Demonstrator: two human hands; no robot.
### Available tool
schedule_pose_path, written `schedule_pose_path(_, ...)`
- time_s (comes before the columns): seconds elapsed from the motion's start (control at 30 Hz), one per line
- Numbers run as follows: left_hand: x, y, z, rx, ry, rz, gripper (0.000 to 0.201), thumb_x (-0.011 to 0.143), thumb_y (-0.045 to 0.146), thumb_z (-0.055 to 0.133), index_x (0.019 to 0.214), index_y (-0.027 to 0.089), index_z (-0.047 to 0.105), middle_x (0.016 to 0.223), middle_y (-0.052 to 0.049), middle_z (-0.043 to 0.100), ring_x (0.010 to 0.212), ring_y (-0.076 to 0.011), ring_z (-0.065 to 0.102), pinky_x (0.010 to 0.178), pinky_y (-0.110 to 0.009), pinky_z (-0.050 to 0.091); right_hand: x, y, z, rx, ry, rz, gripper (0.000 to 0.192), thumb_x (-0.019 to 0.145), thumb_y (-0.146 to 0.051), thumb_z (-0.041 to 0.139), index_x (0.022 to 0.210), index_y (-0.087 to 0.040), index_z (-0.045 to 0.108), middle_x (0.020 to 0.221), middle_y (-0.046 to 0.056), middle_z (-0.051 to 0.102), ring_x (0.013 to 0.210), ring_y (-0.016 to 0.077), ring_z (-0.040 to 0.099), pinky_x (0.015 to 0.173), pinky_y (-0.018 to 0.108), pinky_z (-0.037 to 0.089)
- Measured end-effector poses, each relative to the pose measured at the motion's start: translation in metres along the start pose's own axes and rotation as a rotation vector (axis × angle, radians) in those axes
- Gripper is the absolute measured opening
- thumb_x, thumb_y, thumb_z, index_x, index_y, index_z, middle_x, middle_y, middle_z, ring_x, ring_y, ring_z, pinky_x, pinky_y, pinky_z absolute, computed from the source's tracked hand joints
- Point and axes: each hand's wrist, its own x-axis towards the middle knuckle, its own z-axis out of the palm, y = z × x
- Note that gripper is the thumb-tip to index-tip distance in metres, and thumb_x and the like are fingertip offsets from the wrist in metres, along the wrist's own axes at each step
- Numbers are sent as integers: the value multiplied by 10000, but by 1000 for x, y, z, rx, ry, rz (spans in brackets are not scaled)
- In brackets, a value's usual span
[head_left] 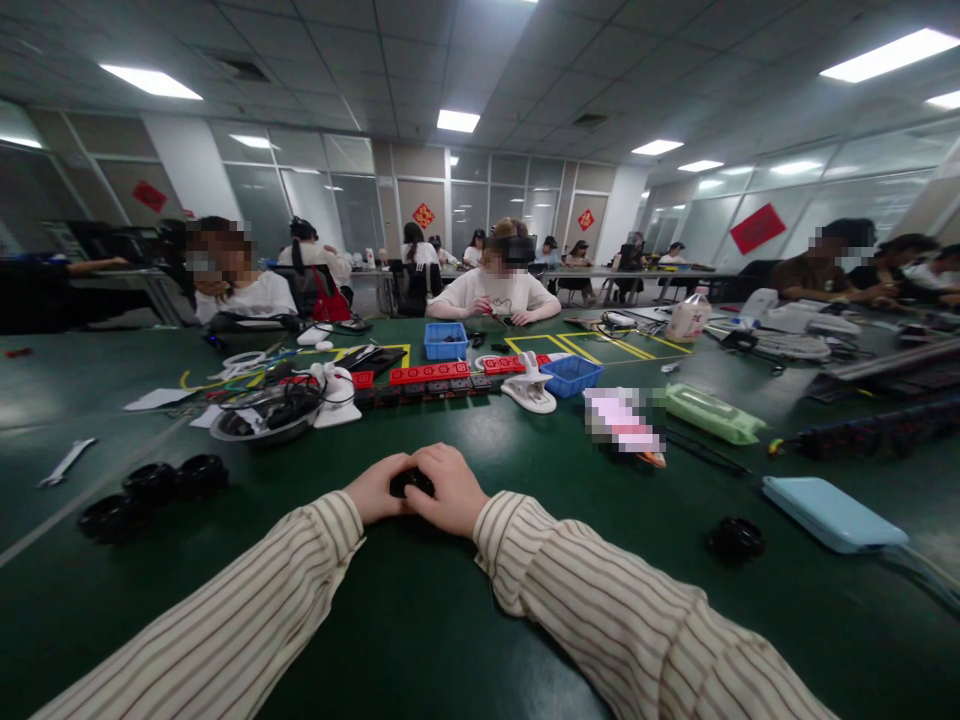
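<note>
Close in front of me, my left hand [377,490] and my right hand [452,490] are closed together round a black round part [412,484]. Only its dark top shows between my thumbs and fingers; the rest is hidden. Off to the left stand similar glossy black ring-shaped parts, one nearest me [112,517], one behind it [150,481] and another [202,474] beside that. A further black ring-shaped part [736,540] lies on the right side of the green table [420,620].
Wrench [69,461] at far left; metal bowl [262,432] of black items beyond my left hand. Red and black socket strips [439,376], a white clip stand [531,388] and blue bins [445,341] lie ahead. Light-blue case [832,512] at right. A person [491,290] works opposite.
</note>
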Motion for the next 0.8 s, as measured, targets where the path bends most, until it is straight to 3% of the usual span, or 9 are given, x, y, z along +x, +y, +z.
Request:
schedule_pose_path(0.17,0,4,4,125,105,-32,611,527,398,674,1054,163,474,993,-67,552,916,-231,516,826,-356,403,0,-3,-2,-39,83,115,329,729,-351,552,994,-167,486,967,56,518,914,182,444,814,334,332)
schedule_pose_path(0.37,0,11,5,387,89,-42,302,638,422,564,763,146,561,744,-50,574,751,-222,524,739,-364,397,1,3,4,-79,90,200,250,726,-389,556,835,-168,517,842,33,503,830,162,447,752,310,352)
schedule_pose_path(0.57,-1,9,2,223,72,-16,269,591,300,594,820,160,575,798,-21,579,771,-188,533,723,-302,415,2,4,4,-23,35,61,132,714,-208,543,840,-169,547,854,28,535,845,155,457,776,290,360)
schedule_pose_path(0.7,-1,6,0,95,21,12,236,582,252,591,804,169,593,825,-3,590,821,-188,542,751,-298,424,2,2,3,8,-44,-82,182,702,-99,480,858,-156,555,900,37,561,862,145,473,813,274,352)
schedule_pose_path(0.8,-1,3,2,75,34,14,283,582,274,606,842,162,588,861,-19,593,843,-200,544,771,-320,427,1,0,1,-3,-31,-77,211,721,-109,471,916,-152,540,920,43,563,885,149,472,829,283,341)
